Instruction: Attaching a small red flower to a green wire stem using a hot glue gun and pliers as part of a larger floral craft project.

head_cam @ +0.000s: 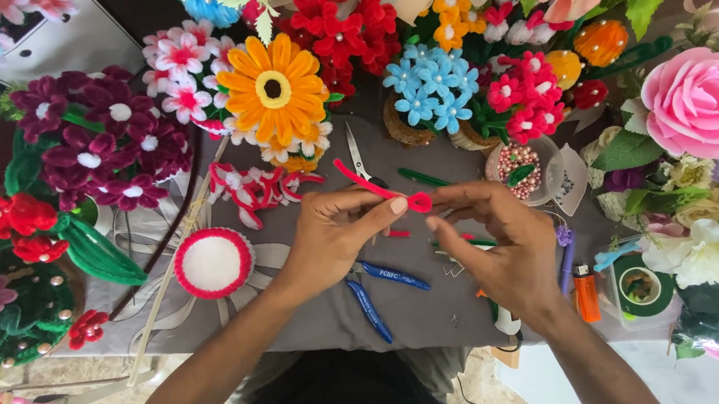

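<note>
Red pipe cleaner held mid-loop above tabletop

The red pipe cleaner [391, 194] spans both hands: left hand [340, 231] pinches its stem, right hand [498, 236] pinches the small loop. Advisable: keep tension even, twist tightly. Blue-handled cutters [380, 294] lie beneath, orange flower [274, 88] beyond

red pipe cleaner [391, 194] | looped at right end; slanted | above grey table

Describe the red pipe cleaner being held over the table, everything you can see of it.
The red pipe cleaner is a thin, fuzzy, bendable stem. One end runs up and left as a free tail above the grey table cover; the other end is curled into a small loop. The left hand pinches it beside the loop and the right hand grips the loop itself, holding it just above the table.
</note>
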